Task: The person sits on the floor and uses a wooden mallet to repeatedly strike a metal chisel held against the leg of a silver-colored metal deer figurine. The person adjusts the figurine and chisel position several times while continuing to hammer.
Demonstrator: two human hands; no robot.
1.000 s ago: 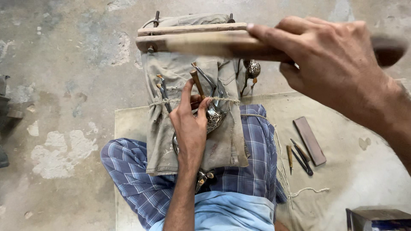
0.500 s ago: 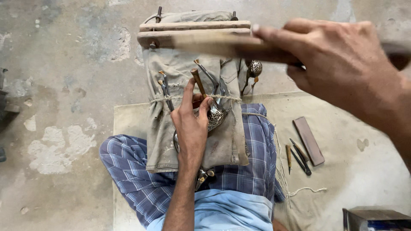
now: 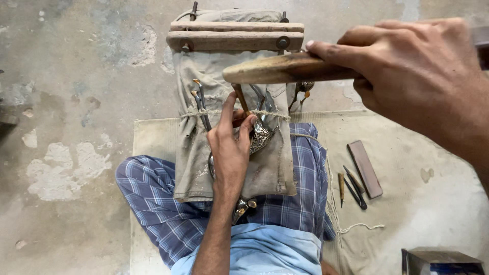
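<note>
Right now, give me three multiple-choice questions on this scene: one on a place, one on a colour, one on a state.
1. Where does the flat dark stone lie?
A. on the mat beside the small tools
B. on the wooden frame
C. in the left hand

2. What colour is the checked cloth over the legs?
A. red
B. blue
C. green

3. What is the right hand doing?
A. resting open
B. gripping a wooden mallet
C. holding string

Answers: 1 A, it lies on the mat; 2 B, blue checks show; 3 B, fingers wrap the handle.

Right hand (image 3: 412,66) covers the mallet (image 3: 285,67) handle's rear; its wrist runs off the right edge. Left hand (image 3: 232,147) hides part of the ornament (image 3: 261,135). Box (image 3: 440,260) cropped at bottom.
</note>
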